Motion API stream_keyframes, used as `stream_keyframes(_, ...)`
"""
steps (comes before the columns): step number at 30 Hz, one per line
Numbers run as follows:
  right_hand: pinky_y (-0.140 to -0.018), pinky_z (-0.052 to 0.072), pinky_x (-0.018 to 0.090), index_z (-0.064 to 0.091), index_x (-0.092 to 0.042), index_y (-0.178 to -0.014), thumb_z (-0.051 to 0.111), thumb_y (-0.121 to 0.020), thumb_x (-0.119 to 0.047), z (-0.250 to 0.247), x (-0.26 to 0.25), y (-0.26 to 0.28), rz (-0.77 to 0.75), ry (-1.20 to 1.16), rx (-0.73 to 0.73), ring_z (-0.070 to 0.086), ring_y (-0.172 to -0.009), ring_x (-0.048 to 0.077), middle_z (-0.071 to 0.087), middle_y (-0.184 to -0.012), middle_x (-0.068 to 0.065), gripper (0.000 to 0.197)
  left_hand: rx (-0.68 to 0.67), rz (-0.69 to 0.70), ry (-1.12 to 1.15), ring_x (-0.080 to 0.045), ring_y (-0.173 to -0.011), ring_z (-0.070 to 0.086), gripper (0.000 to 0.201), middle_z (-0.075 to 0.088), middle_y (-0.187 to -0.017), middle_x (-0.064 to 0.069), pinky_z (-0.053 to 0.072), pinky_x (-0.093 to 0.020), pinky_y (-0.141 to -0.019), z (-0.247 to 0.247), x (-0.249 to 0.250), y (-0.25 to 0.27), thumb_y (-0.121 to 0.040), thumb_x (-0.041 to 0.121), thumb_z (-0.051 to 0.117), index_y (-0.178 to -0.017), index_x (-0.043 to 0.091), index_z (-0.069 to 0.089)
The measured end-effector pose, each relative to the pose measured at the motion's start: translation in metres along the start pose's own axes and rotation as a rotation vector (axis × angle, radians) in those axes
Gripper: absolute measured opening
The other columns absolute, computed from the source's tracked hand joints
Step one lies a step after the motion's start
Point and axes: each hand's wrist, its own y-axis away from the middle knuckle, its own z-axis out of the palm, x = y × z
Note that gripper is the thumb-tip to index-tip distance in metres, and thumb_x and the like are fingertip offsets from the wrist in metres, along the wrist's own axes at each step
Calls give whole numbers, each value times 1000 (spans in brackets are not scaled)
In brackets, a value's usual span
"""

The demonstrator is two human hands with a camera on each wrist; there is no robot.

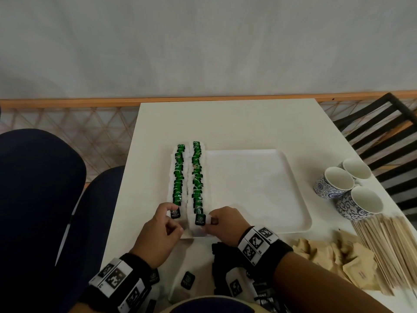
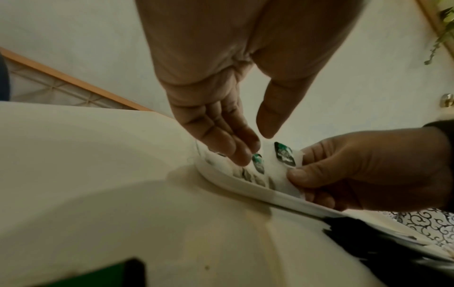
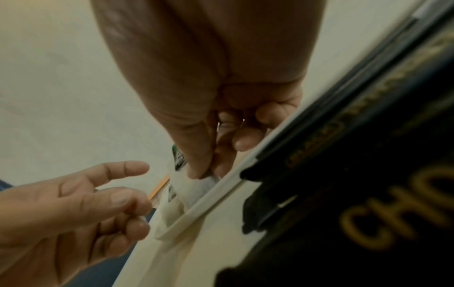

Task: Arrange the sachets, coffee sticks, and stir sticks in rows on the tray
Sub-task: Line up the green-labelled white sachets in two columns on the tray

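A white tray (image 1: 259, 188) lies mid-table. Two rows of overlapping green tea sachets, left row (image 1: 179, 175) and right row (image 1: 197, 175), run along its left side. My right hand (image 1: 214, 220) pinches the nearest sachet (image 1: 200, 220) of the right row between thumb and finger, at the tray's near edge (image 2: 245, 186). The wrist views show that pinch on the white sachet (image 2: 283, 156) by the right hand (image 3: 203, 172). My left hand (image 1: 170, 219) is at the near end of the left row with relaxed fingers (image 2: 245, 155), holding nothing.
Black coffee sticks (image 1: 223, 251) lie under my right wrist and fill the right wrist view (image 3: 343, 174). Brown sachets (image 1: 327, 256) and wooden stir sticks (image 1: 388, 245) are piled at the right front. Three patterned cups (image 1: 338, 181) stand right of the tray. Loose tea sachets (image 1: 187, 280) lie near me.
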Motion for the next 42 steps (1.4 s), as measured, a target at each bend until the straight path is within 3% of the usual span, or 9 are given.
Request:
stream_keyframes(4,-60,37,28,41,-23,-55,66,-85,-36,5,-2,-3,26,52,-32,48,-65,17,44,-59,-5,42,5,-18,-26,-4,-72,61,38,65,-75,4,45,-17,-68,0,-3,1,-87,12,64,-116,29,46)
stream_keyframes(17,-65,41,26,46,-21,-64,62,-87,-37,5,-16,-11,148,68,43,55,-79,21,56,-77,0,33,5,-21,-118,-6,-72,58,23,62,-80,7,44,-18,-64,-3,-3,6,-88,15,62,-100,33,53)
stream_keyframes(21,-60,40,27,44,-21,-93,66,-79,-38,2,-18,-3,164,-39,48,56,-78,19,58,-88,-1,32,27,5,-160,-4,-67,55,19,60,-79,9,40,-16,-60,-12,-9,14,-88,16,62,-94,33,56)
stream_keyframes(25,-71,47,31,46,-21,-104,63,-80,-32,-3,-27,12,-85,141,124,55,-82,19,56,-92,-3,31,-82,14,-398,-2,-79,51,19,52,-90,14,38,-15,-67,-20,-22,31,-83,29,66,-88,41,52)
stream_keyframes(27,-80,52,35,59,-22,-100,65,-84,-36,0,-32,19,-278,292,-13,58,-88,19,61,-97,-1,22,-155,-10,-540,-2,-89,48,23,46,-97,16,39,-19,-72,-21,-28,40,-80,38,65,-93,44,48)
stream_keyframes(31,-84,51,41,64,-20,-112,63,-87,-47,21,-40,23,-551,673,-366,59,-98,26,65,-104,5,37,-211,-55,-626,-7,-100,46,41,42,-107,16,45,-24,-80,-17,-36,53,-73,46,65,-108,44,45)
stream_keyframes(34,-85,49,44,58,-16,-122,52,-96,-35,42,-46,23,-637,836,-389,59,-103,30,63,-110,9,32,-197,-97,-642,-8,-97,42,49,39,-105,14,41,-22,-73,-13,-39,58,-69,52,70,-108,38,43)
stream_keyframes(37,-84,45,44,59,-14,-118,44,-100,-29,54,-48,25,-657,891,-382,56,-106,32,61,-113,11,29,-185,-97,-662,-9,-95,43,36,39,-100,13,41,-21,-74,-8,-41,60,-72,50,69,-96,36,46)
stream_keyframes(42,-76,46,41,65,-13,-112,47,-99,-25,55,-47,28,-641,890,-389,58,-102,33,60,-109,12,25,-177,-97,-646,-7,-89,44,26,38,-91,13,37,-19,-71,-6,-47,62,-79,46,65,-72,35,42)
